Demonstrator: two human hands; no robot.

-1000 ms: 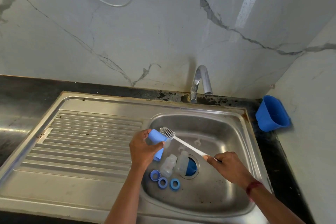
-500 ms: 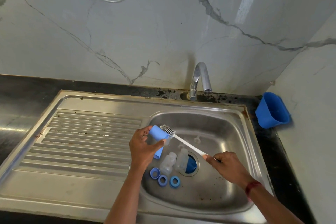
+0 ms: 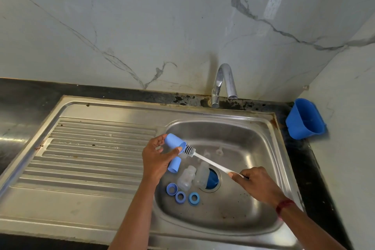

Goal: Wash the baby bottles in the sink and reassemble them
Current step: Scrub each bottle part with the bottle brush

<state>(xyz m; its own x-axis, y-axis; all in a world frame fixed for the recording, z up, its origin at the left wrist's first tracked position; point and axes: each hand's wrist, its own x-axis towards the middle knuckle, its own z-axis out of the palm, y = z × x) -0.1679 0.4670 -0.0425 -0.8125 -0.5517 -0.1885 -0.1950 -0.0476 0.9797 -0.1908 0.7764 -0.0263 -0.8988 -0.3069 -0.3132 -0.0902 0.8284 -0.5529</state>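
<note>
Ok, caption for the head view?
Over the sink, left hand holds a blue cap, right hand a brush at its mouth.

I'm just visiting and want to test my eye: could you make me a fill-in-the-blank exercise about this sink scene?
1. The left hand holds a blue cap while the right hand grips the white handle of a ____.
2. On the sink floor lie ____ blue rings.
3. The blue tub sits to the sink's ____.
Missing words: brush; three; right.
</note>
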